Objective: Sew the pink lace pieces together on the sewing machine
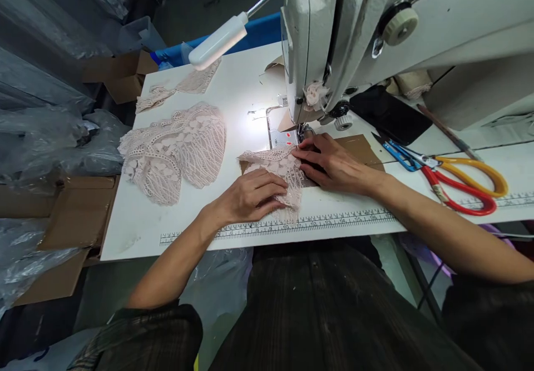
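A pale pink lace piece (275, 162) lies on the white table just in front of the sewing machine (306, 48), its upper right edge close to the presser foot (301, 132). My left hand (259, 194) bends its fingers over the lower left of the lace and grips it. From the other side, my right hand (327, 162) pinches the lace's right edge near the needle area. Exactly what the fingertips hold is partly hidden under both hands. More lace pieces (200, 143) are piled to the left of my left hand.
Orange-and-red-handled scissors (463, 184) and blue snips (403, 156) lie right of my right hand, near a black flat object (390, 112). A lamp (219, 40) hangs over the table (146, 221). A printed ruler (334, 221) runs along the front edge. Cardboard boxes (77, 209) stand left.
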